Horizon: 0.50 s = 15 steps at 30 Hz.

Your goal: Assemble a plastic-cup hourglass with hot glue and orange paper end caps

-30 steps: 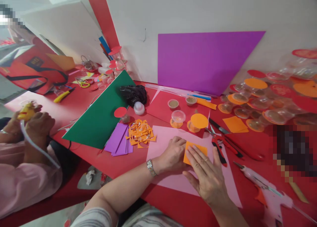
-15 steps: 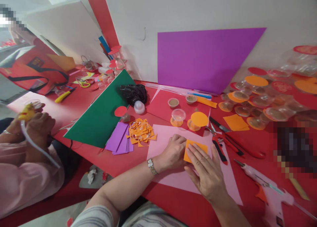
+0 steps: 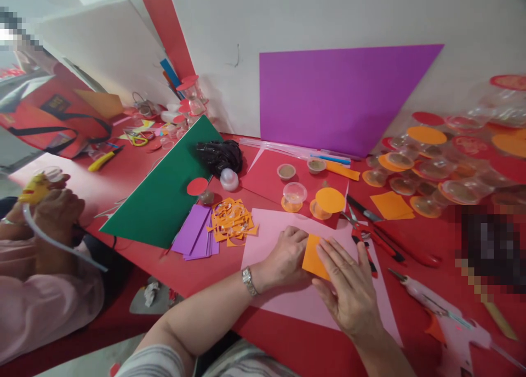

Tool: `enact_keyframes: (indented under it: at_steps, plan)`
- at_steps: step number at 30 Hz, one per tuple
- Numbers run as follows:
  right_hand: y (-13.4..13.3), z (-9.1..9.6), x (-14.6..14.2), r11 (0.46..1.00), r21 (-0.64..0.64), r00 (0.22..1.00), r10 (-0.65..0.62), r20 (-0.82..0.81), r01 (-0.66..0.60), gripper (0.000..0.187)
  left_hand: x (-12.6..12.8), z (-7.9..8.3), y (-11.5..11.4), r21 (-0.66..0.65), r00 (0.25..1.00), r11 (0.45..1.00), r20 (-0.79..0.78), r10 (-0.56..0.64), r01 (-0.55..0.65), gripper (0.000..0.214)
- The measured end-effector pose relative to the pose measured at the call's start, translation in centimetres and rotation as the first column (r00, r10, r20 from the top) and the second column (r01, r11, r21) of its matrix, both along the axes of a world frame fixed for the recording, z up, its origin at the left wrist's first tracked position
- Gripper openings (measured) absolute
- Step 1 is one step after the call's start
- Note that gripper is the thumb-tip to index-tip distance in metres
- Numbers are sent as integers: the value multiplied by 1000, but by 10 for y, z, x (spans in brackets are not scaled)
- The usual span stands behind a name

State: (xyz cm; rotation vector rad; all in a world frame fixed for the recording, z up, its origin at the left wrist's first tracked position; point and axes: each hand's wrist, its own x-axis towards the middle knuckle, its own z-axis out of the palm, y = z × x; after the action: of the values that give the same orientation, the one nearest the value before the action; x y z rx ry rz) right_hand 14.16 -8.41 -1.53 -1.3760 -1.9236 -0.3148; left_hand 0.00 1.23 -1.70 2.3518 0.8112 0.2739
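An orange square of paper [image 3: 313,255] lies between my hands above a pink sheet [image 3: 263,223]. My right hand [image 3: 347,286] rests on the square with its fingers stretched out flat and the thumb apart. At the square's left edge, my left hand [image 3: 285,259] has its fingers curled, and whatever they grip under the paper is hidden. Just beyond the hands stand a clear plastic cup [image 3: 294,193] on an orange disc and another cup topped by an orange disc [image 3: 330,200]. Two small cups of brown filling [image 3: 286,172] sit on a red sheet [image 3: 263,174].
Orange paper scraps [image 3: 233,221] and purple cards [image 3: 195,234] lie left, beside a green board [image 3: 160,190]. Red-handled scissors [image 3: 361,232], pliers [image 3: 390,240] and a pink glue gun [image 3: 439,300] lie right. Stacked cups [image 3: 435,169] fill the far right. A co-worker's hands [image 3: 61,210] hold a yellow glue gun [image 3: 33,189].
The orange square has tilted slightly and shifted a little left under my right hand, whose fingers now cover its right side. The view has moved slightly.
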Motion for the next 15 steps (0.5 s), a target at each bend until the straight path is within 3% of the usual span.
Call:
enact_keyframes:
  at_steps: [9,15]
  plan:
    - [3,-1,1,999,30,997,-19,74,17,55,-1,10,0,-21,999,1000,-38,-9,8,30]
    - [1,0,-2,999,13,997,-52,52,52,52,-1,8,2,-24,999,999,-32,-40,39,31]
